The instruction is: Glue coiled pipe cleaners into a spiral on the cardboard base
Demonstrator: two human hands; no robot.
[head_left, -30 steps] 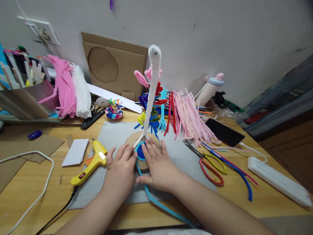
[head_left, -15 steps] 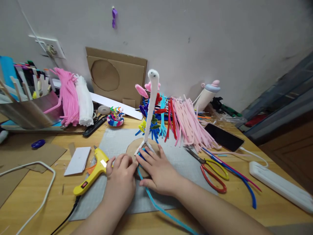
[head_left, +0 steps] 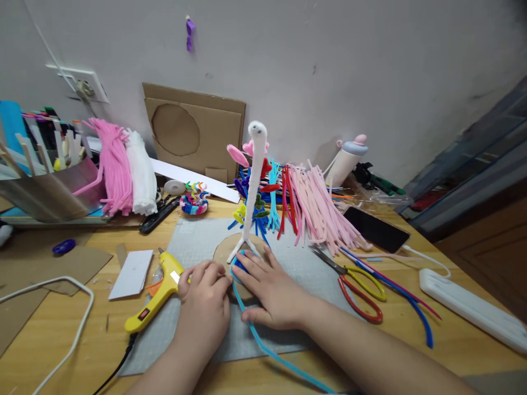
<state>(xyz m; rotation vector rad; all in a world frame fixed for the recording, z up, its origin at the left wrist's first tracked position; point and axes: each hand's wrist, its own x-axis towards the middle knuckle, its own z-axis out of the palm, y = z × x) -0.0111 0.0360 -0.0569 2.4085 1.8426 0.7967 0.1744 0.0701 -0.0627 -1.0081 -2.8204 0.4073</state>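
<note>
A white fuzzy pipe-cleaner figure [head_left: 255,181] with small dark eyes stands upright, its forked base on a round cardboard disc [head_left: 222,248]. On the disc, in front of the fork, lies a dark blue coil [head_left: 240,262] edged by a light blue pipe cleaner [head_left: 263,346], whose tail runs toward the table's front edge. My right hand [head_left: 272,291] is spread flat over the coil, fingers stretched out, hiding part of it. My left hand [head_left: 205,302] rests at the disc's left side with curled fingers, its fingertips close to the light blue strand; what they grip is hidden.
Left of my hands lies a yellow glue gun [head_left: 160,293] on the grey mat [head_left: 304,274]. Scissors [head_left: 349,274], a phone [head_left: 376,229] and a power strip [head_left: 469,307] are on the right. Pink pipe cleaners [head_left: 317,203] and leaning cardboard [head_left: 222,131] stand behind.
My right hand has shifted slightly right and back, showing more of the light blue strand curving around the coil. The left hand stays nearly in place. The whole view has tilted slightly.
</note>
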